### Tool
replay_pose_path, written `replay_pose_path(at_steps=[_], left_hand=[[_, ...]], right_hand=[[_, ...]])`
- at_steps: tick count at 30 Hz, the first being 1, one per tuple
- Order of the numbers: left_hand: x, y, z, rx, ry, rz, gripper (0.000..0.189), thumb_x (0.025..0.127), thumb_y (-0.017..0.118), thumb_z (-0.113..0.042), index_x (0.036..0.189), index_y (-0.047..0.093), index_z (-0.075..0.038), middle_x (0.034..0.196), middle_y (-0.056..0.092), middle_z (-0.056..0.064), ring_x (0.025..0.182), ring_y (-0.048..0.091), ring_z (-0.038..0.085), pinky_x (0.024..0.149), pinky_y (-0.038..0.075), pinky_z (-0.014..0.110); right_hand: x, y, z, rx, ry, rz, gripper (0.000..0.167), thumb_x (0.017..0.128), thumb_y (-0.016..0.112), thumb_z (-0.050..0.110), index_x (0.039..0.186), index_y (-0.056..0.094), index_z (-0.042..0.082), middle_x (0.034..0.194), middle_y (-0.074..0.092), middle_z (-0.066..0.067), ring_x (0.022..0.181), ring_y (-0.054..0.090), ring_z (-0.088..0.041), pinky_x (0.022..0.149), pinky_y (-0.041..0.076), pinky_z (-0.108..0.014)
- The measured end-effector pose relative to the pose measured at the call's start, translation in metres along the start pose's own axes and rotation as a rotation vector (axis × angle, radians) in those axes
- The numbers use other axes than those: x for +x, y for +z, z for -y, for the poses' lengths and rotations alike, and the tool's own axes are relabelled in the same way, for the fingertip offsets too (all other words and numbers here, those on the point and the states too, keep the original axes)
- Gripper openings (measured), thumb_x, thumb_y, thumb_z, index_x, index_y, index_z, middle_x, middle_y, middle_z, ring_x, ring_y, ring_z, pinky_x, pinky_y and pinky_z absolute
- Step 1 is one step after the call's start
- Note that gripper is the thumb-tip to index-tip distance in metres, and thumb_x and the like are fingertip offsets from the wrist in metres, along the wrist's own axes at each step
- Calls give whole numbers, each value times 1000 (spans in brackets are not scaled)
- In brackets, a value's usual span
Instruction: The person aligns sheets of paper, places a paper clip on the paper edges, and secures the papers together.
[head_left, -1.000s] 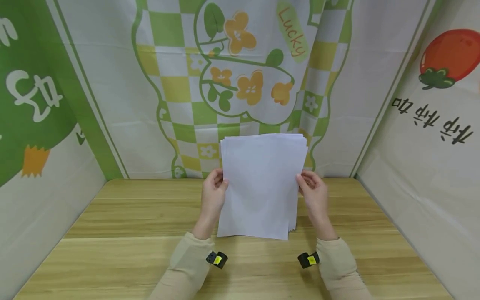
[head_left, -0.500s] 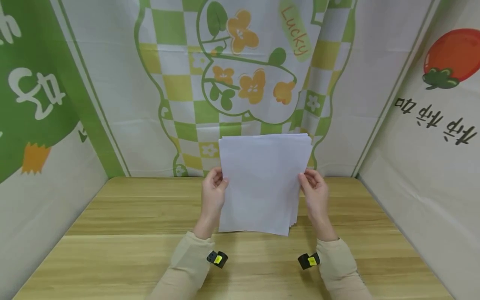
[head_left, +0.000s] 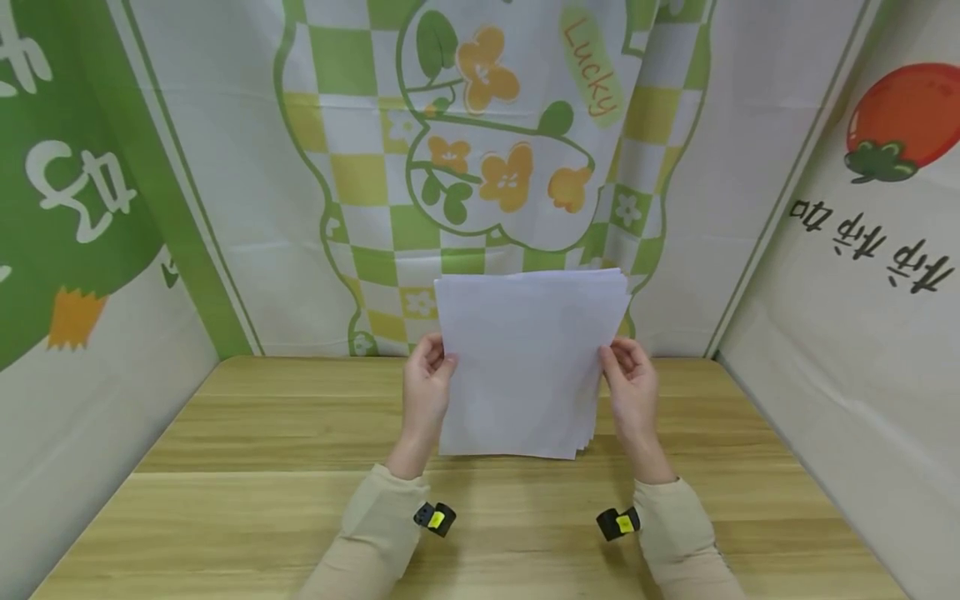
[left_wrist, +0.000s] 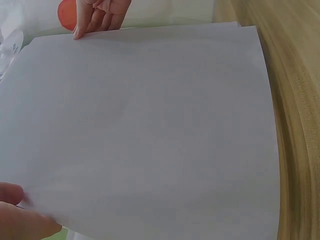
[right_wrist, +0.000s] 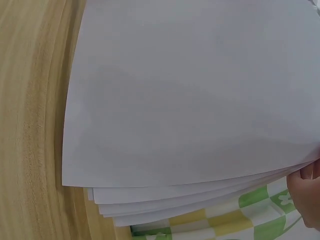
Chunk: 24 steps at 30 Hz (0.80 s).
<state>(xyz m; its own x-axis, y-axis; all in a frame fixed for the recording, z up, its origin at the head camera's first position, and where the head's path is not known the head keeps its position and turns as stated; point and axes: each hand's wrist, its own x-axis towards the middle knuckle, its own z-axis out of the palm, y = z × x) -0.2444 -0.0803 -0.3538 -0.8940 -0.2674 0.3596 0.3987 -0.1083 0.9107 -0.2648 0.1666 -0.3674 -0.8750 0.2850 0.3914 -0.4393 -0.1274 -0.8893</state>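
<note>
A stack of white paper (head_left: 521,367) stands upright over the wooden table, its blank front sheet facing me. My left hand (head_left: 427,387) pinches the left edge, thumb in front and fingers curled behind. At the right edge my right hand (head_left: 632,383) grips the same stack in a matching way. Seen from the right wrist, the sheets (right_wrist: 165,200) are fanned out unevenly along that side. In the left wrist view the front sheet (left_wrist: 160,125) fills most of the picture, with the right hand (left_wrist: 102,15) at its far edge.
Under the paper lies a wood-grain table (head_left: 300,433). Behind it hangs a cloth (head_left: 352,179) with green and yellow checks and flowers. Printed cloth walls enclose both sides, the right one bearing a red fruit picture (head_left: 903,121). A black device (head_left: 435,518) sits at each wrist.
The lower edge of the stack has risen in the head view, and its upper edge has spread a little wider. Both hands keep their hold and have barely moved.
</note>
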Motion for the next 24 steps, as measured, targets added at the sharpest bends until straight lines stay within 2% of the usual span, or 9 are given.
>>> replay_pose_path(at_steps=[24], left_hand=[[-5, -3, 8, 5, 6, 37, 23, 89, 48, 10, 110, 56, 7, 103, 63, 20, 85, 56, 13, 79, 46, 20]], right_hand=[[-2, -6, -12, -30, 11, 41, 17, 94, 56, 7, 108, 54, -3, 92, 67, 12, 90, 62, -2, 79, 51, -16]])
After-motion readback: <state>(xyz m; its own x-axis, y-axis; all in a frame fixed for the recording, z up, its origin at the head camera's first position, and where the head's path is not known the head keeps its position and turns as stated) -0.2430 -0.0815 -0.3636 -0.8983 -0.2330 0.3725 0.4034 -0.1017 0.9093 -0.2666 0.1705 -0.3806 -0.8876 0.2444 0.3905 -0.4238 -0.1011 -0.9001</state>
